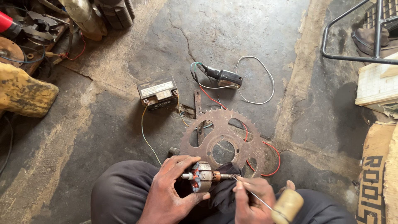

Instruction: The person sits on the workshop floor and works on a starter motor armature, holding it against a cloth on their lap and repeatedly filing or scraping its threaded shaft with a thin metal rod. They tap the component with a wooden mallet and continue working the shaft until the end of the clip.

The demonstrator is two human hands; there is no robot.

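Nearest the lens, the right hand (253,199) is closed on a tool with a thin metal shaft and a pale wooden handle (287,205), its tip meeting the shaft of a small motor armature (204,176). Just left of that, the left hand (168,193) wraps the armature from below and behind, thumb and fingers pinching its copper-wound core so it lies sideways over the dark-trousered knees (124,191). A dark cloth (224,186) bunches under the armature's right end.

Directly beyond the held armature a rusty toothed sprocket (224,139) lies flat on the cracked, grimy concrete floor (248,37), red wire (271,159) looping past its right edge. Farther off and left sits a small black battery (158,93) with yellow and green leads; right of it lies a black module (226,77) with a white cable. A metal frame (352,58) stands far right, cardboard (375,166) beside it.
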